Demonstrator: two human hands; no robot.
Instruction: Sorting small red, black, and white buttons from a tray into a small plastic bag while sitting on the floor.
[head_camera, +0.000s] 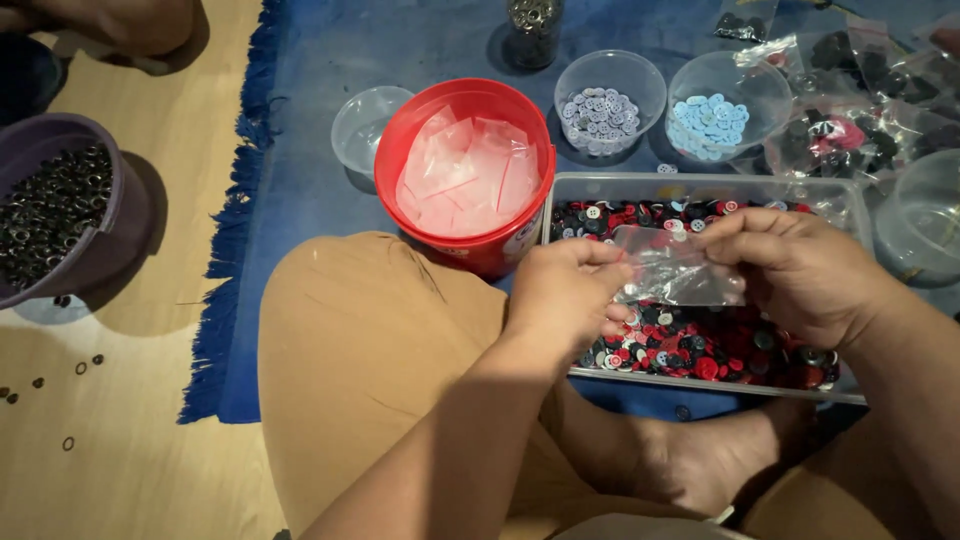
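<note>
The left hand (570, 290) and right hand (800, 275) each pinch one end of a small clear plastic bag (675, 270). The bag's long axis runs left to right between them, directly above the clear tray (700, 182) of mixed red, black and white buttons (715, 345).

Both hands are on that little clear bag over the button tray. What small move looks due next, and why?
Probably spreading the bag's mouth open. The left hand and right hand pinch opposite ends of the small clear bag, which looks flat and empty, right above the clear tray of mixed red, black and white buttons.
</note>
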